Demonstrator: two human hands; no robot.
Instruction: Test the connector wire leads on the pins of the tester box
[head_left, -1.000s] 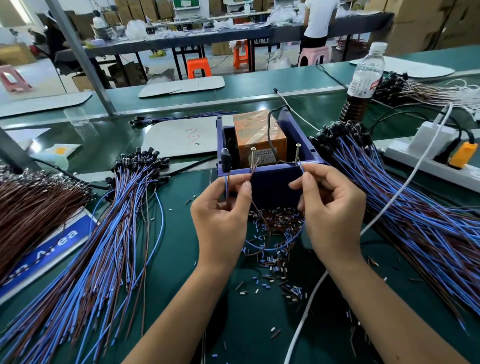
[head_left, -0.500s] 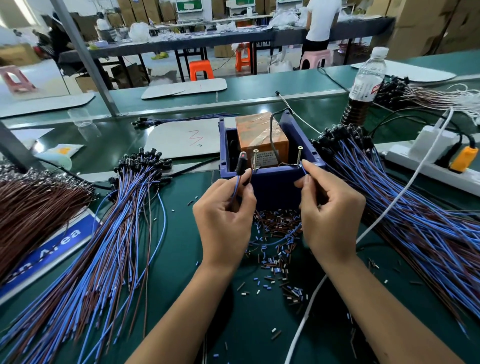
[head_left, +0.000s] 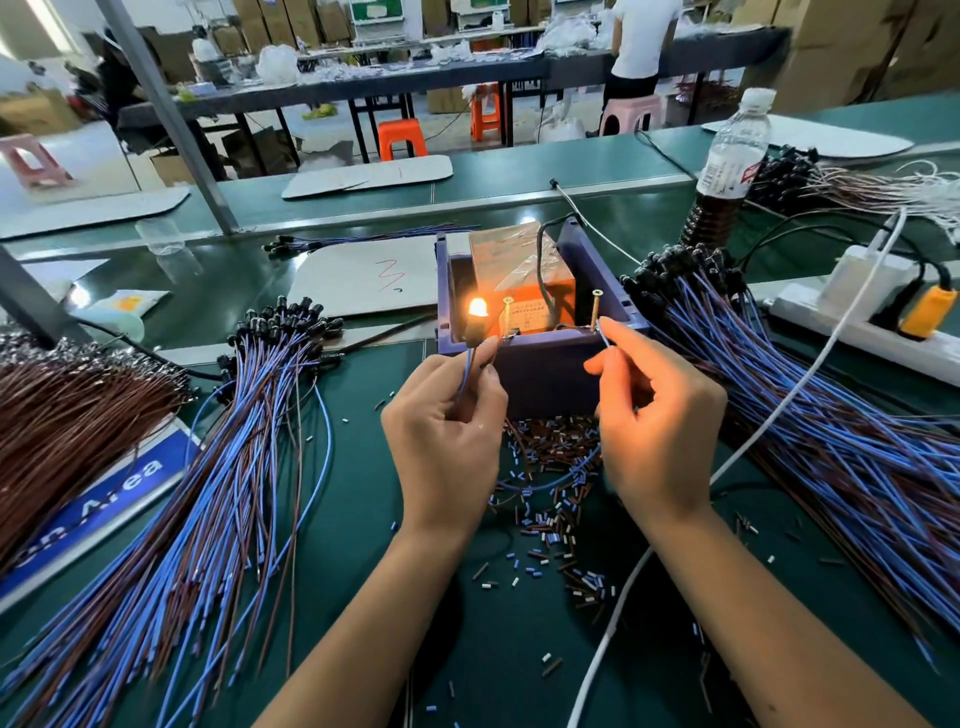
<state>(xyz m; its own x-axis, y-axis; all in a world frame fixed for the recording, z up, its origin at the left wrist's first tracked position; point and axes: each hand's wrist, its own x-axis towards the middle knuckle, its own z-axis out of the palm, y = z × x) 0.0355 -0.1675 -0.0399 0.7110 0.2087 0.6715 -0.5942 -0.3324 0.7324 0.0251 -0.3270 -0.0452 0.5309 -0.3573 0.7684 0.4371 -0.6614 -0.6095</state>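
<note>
The blue tester box (head_left: 540, 366) stands on the green bench ahead of me, an orange unit (head_left: 519, 270) inside it. Two brass screw pins rise from its front wall, the left pin (head_left: 506, 314) and the right pin (head_left: 596, 309). My left hand (head_left: 447, 431) pinches a connector wire (head_left: 469, 364) just below its lamp head (head_left: 477, 312), which glows orange beside the left pin. My right hand (head_left: 654, 415) pinches a blue lead (head_left: 602, 335) whose tip touches the right pin.
Piles of blue-and-brown connector wires lie left (head_left: 208, 493) and right (head_left: 831, 415) of me. Brown wires (head_left: 62, 415) sit at far left. Cut insulation bits (head_left: 550, 499) litter the bench. A bottle (head_left: 730, 171) and a power strip (head_left: 872, 327) stand at right; a white cable (head_left: 753, 436) crosses.
The lamp head in my left hand has lit up orange. My left hand rose slightly toward the left pin, and my right hand brought the blue lead onto the right pin.
</note>
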